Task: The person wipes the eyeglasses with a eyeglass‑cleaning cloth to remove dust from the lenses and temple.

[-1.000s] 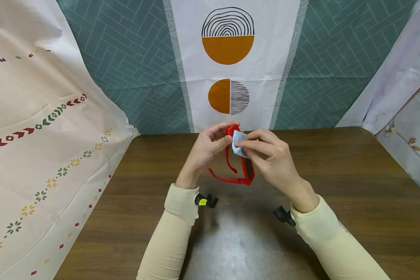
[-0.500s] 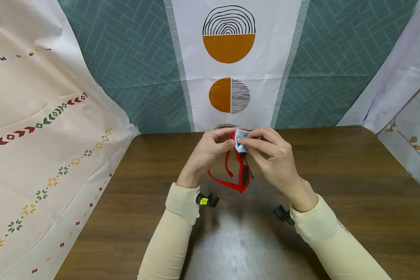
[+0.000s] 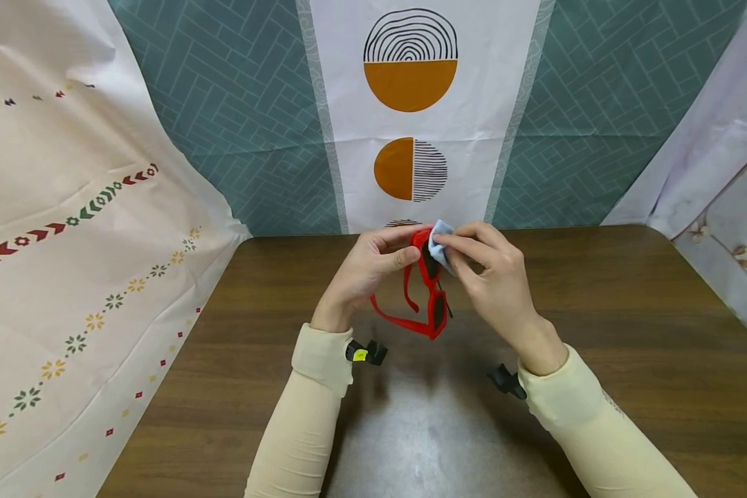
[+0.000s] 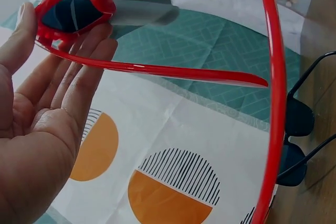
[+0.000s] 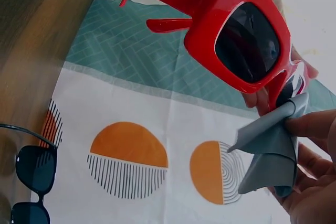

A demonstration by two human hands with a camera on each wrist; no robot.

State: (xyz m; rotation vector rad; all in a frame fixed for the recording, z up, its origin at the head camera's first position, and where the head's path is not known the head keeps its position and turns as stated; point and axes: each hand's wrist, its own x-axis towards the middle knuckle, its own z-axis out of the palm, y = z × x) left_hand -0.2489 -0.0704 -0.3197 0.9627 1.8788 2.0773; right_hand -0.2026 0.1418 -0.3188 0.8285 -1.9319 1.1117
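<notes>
Red-framed sunglasses with dark lenses are held above the table by my left hand. Its thumb and fingers grip one end of the frame near the hinge, and both arms of the glasses are unfolded. My right hand pinches a folded light blue cloth at the lens closest to the left hand. In the right wrist view the cloth covers part of that lens, while the other lens is uncovered. The left wrist view shows the left hand beside the hinge; there the cloth is mostly behind the frame.
Black sunglasses lie on the brown wooden table near its back, mostly hidden behind the red pair in the head view. A patterned cloth backdrop hangs behind the table, with a cream printed cloth at the left.
The right hand and cloth have shifted slightly up and to the right, uncovering more of the upper lens. The red sunglasses have turned a little, while the left hand keeps its grip.
</notes>
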